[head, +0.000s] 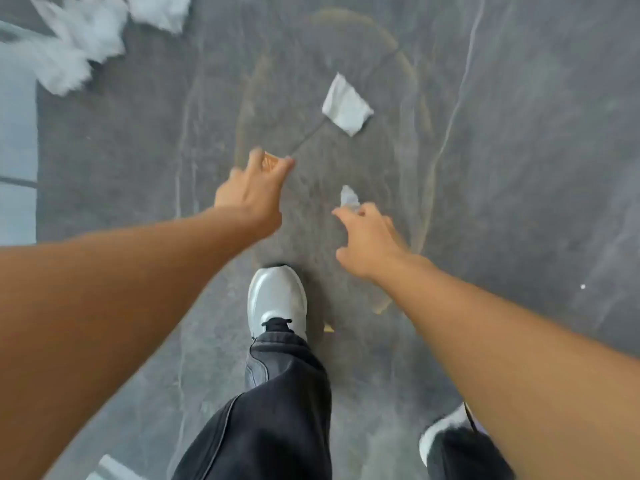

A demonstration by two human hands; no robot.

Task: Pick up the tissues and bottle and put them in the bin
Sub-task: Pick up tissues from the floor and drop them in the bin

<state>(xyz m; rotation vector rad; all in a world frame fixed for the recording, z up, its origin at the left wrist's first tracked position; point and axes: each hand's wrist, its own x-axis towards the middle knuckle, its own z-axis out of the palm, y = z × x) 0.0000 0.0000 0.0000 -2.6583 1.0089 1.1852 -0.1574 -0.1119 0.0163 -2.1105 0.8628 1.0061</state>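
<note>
A flat white tissue [346,105] lies on the grey floor ahead of both hands. My right hand [367,237] pinches a small crumpled tissue [349,197] that sticks up past its fingertips. My left hand [254,192] reaches forward, its fingers closed around a small tan object [270,161]; it is too blurred to tell what it is. More crumpled white tissues [76,50] lie blurred at the top left, with another white wad [159,10] at the top edge. No bottle or bin is clearly in view.
The floor is grey marble with a faint tan ring [420,188] inlaid around the spot under my hands. My grey shoe [277,299] and dark trouser leg stand just below the hands. A pale strip [17,150] runs along the left edge.
</note>
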